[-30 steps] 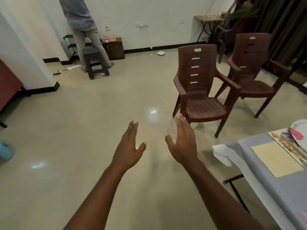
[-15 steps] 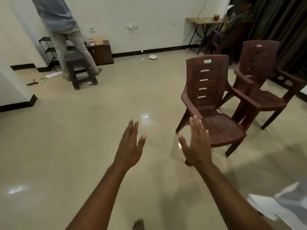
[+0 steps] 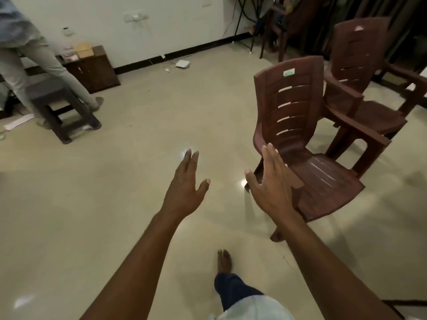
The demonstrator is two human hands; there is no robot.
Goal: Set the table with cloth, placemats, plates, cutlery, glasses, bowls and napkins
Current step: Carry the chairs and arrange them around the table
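Both arms reach forward over the floor (image 3: 97, 222); left hand (image 3: 184, 190) and right hand (image 3: 269, 188) are spread flat and empty. No table things show. Beyond: two chairs (image 3: 298, 125), one stool (image 3: 57, 107), one cabinet (image 3: 92, 68).

Two brown plastic chairs, the nearer (image 3: 298, 144) and the farther (image 3: 360, 72), one dark stool (image 3: 57, 107), one low wooden cabinet (image 3: 92, 68), two outstretched hands, left (image 3: 184, 188) and right (image 3: 270, 188), one bare foot (image 3: 224, 260)
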